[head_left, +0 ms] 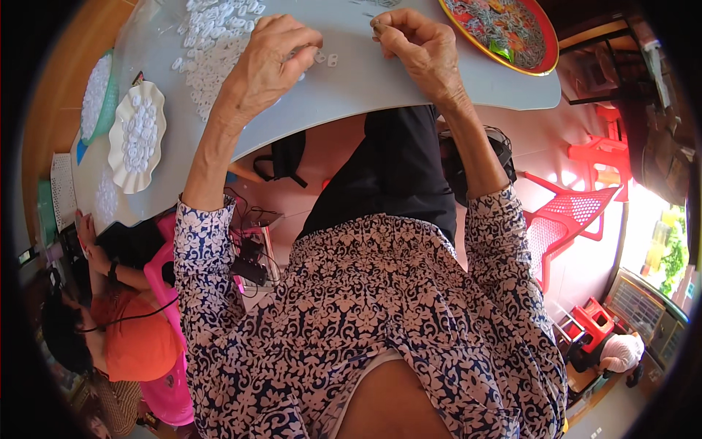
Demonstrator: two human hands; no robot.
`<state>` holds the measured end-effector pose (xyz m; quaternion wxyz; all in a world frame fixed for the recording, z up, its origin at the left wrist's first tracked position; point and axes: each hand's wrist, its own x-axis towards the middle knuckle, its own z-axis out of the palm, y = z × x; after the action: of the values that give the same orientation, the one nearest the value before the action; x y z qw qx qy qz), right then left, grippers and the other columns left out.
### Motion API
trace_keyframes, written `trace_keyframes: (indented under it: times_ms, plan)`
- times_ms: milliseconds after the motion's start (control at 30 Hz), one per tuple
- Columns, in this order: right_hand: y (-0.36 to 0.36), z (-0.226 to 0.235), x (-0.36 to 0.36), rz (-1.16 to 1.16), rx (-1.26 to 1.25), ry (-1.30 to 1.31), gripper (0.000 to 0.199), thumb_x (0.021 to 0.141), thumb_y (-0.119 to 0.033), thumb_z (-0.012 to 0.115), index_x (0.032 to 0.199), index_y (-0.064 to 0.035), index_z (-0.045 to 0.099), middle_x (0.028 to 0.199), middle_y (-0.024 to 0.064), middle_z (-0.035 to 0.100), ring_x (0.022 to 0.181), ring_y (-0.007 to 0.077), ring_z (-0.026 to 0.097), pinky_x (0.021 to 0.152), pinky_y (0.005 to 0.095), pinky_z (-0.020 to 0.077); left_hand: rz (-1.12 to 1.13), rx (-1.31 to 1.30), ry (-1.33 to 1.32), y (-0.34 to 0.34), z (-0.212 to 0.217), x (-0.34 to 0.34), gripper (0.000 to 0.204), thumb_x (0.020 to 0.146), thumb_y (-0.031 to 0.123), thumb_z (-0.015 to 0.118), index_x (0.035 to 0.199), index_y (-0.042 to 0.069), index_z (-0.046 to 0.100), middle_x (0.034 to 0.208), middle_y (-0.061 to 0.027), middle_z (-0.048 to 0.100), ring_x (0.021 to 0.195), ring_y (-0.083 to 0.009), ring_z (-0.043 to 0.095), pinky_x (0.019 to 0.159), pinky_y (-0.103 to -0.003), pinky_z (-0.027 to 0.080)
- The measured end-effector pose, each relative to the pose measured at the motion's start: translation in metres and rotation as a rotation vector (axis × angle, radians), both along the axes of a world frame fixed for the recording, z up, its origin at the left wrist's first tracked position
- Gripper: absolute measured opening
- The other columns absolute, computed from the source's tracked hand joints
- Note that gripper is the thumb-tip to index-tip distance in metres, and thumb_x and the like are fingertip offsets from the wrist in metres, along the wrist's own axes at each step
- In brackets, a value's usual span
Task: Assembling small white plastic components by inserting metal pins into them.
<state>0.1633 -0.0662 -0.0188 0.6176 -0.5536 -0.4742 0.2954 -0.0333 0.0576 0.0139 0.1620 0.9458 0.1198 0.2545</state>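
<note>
Now your left hand [274, 55] curls over small white pieces [212, 44] on the grey table [380, 80]; your right hand [417, 44] pinches something tiny.

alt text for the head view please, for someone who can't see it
A person's left hand rests on a spread of small white plastic pieces on a grey table, while the right hand pinches something tiny. A red tray of small parts sits far right, and a white scalloped dish far left.
</note>
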Motion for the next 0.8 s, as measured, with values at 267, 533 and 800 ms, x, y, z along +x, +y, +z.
trace_keyframes:
  times_ms: [267, 533, 800]
  plan:
    - [-0.003, 0.0, 0.0, -0.034, -0.015, 0.005, 0.016, 0.083, -0.014, 0.066, 0.091, 0.0002, 0.067, 0.072, -0.0012, 0.063, 0.065, 0.0043, 0.054, 0.06, 0.0202, 0.0464, 0.167, -0.052, 0.035, 0.02, 0.012, -0.021, 0.013, 0.082, 0.008, 0.056, 0.092, 0.001, 0.061, 0.089, -0.008, 0.059, 0.09, -0.025, 0.053, 0.082, -0.033, 0.042]
    - [-0.004, 0.004, -0.001, 0.012, -0.003, -0.025, 0.017, 0.084, -0.015, 0.066, 0.092, 0.0004, 0.066, 0.075, -0.0008, 0.064, 0.067, 0.0044, 0.055, 0.063, 0.0203, 0.0472, 0.067, 0.057, 0.131, -0.018, -0.001, -0.032, 0.018, 0.073, 0.008, 0.066, 0.091, 0.004, 0.064, 0.102, -0.0086, 0.053, 0.103, -0.0271, 0.047, 0.092, -0.038, 0.039]
    - [-0.003, 0.002, -0.001, 0.016, -0.014, -0.031, 0.016, 0.085, -0.013, 0.064, 0.093, 0.0008, 0.066, 0.076, -0.0004, 0.064, 0.068, 0.0045, 0.056, 0.063, 0.0206, 0.0472, 0.088, 0.005, 0.024, -0.01, -0.012, -0.027, 0.014, 0.079, 0.01, 0.064, 0.092, 0.005, 0.063, 0.099, -0.0079, 0.054, 0.098, -0.0252, 0.048, 0.086, -0.035, 0.041]
